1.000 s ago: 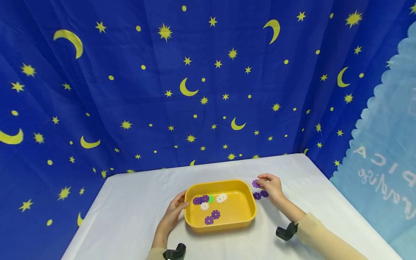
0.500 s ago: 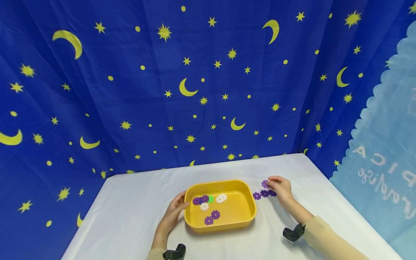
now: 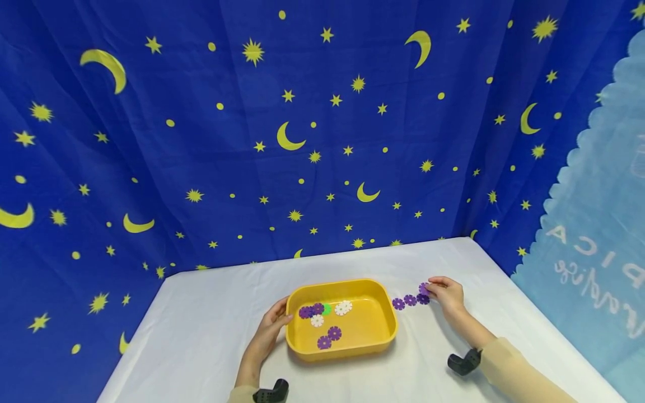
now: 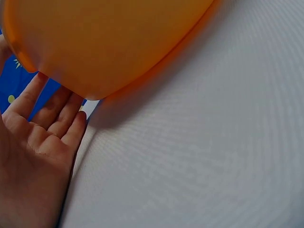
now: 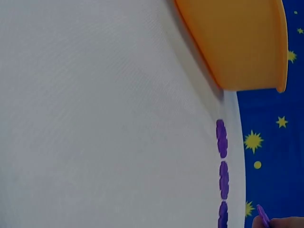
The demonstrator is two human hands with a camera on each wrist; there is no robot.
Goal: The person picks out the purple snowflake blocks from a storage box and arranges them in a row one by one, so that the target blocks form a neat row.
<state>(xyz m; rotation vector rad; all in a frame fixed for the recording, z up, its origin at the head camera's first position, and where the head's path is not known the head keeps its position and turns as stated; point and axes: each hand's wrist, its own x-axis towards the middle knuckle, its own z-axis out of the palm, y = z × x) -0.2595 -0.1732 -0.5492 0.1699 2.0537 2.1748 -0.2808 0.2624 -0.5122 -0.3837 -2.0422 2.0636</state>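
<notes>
A yellow plastic tub (image 3: 363, 348) holds several flower-shaped notched discs, purple, white and green. My left hand (image 3: 267, 331) grips its left end, thumb over the rim; in the left wrist view the fingers (image 4: 71, 102) lie against the tub's outer wall. Right of the tub, my right hand (image 3: 448, 298) pinches a purple notched disc (image 3: 424, 288) upright between thumb and fingertips. The held disc is just above and behind the far end of a row of purple discs (image 3: 410, 300) lying on the table. In the right wrist view, only the fingertips (image 5: 287, 222) and the held disc show.
A white cloth (image 3: 211, 313) covers the table. A blue curtain (image 3: 242, 168) with yellow moons and stars rises behind it and along the left. Pale blue lettered fabric (image 3: 599, 224) hangs on the right. Each wrist wears a black camera mount (image 3: 464, 362).
My right hand has moved rightward along the row with the purple disc. The row's third disc, hidden by the hand at first, now shows. My left hand and the tub have stayed put.
</notes>
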